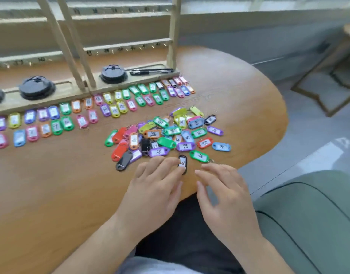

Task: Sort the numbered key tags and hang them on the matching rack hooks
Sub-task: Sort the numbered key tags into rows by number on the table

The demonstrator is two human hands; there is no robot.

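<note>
A black plastic key tag (183,162) with a white paper label lies near the rounded near edge of the surface (51,194), under the fingertips of the left hand (153,191), whose grip is flat and spread, pinching nothing. The right hand (227,196) is just beside it, grip likewise spread. Beyond sits a loose pile of coloured tags (166,135). Rows of tags (57,119) line the base of a pale wooden rack (172,36) at the far edge, which carries black discs (36,88) and pens (150,71). The surface is grained wood and the floor (308,135) is grey.
</note>
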